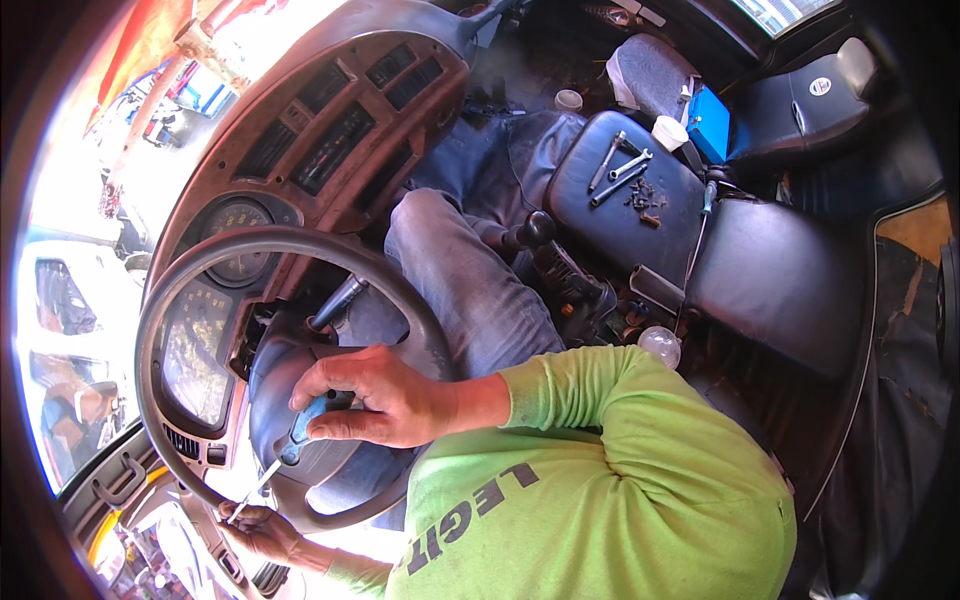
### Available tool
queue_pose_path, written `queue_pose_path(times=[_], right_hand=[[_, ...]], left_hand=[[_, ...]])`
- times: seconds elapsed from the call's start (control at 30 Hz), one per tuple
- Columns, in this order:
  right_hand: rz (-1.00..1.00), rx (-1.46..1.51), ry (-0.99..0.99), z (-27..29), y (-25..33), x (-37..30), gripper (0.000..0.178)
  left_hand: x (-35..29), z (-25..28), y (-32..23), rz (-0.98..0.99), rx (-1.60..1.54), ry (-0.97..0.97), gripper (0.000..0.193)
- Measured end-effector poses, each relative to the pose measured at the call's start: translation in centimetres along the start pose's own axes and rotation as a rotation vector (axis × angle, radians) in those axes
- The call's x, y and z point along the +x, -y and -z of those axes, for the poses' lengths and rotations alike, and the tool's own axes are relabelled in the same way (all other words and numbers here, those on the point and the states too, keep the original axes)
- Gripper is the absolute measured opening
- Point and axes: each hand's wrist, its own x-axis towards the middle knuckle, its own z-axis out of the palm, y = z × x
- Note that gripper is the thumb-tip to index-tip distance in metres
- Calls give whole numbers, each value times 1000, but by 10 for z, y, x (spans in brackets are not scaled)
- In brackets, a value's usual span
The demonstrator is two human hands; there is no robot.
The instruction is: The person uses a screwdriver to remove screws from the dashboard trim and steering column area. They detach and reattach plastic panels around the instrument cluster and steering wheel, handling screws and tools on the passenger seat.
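Observation:
My right hand (375, 398) is closed around the blue handle of a screwdriver (300, 430) in front of the steering wheel hub (290, 370). The metal shaft slants down-left past the lower part of the steering wheel rim (160, 300). My left hand (262, 530) sits below the rim, with its fingers pinched around the tip of the shaft. Whether it also holds a small part is hidden. My lime-green long sleeve (600, 440) fills the lower middle of the picture.
Behind the wheel are the instrument cluster (195, 350) and a worn brown dashboard (330, 130). Legs in jeans (470, 280) lie beside a gear lever (535, 232). Wrenches (620, 170) and several bolts (640, 195) lie on a black seat, near a blue box (712, 122). A glass bulb (660, 345) is nearby.

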Motion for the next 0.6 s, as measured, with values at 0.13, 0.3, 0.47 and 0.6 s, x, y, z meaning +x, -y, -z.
queue_pose_path(times=[0.13,0.3,0.47,0.6], right_hand=[[-37,26,-4,-1,-4,-4,30],[-32,8,7,1,-4,-9,31],[60,-16,-10,6,-7,-6,32],[54,1,54,12,-4,-5,35]], left_hand=[[1,-8,0,-58,49,-102,34],[5,-2,-6,-43,0,-56,35],[4,-32,6,21,-28,-1,40],[10,-7,-1,-15,74,-30,43]])
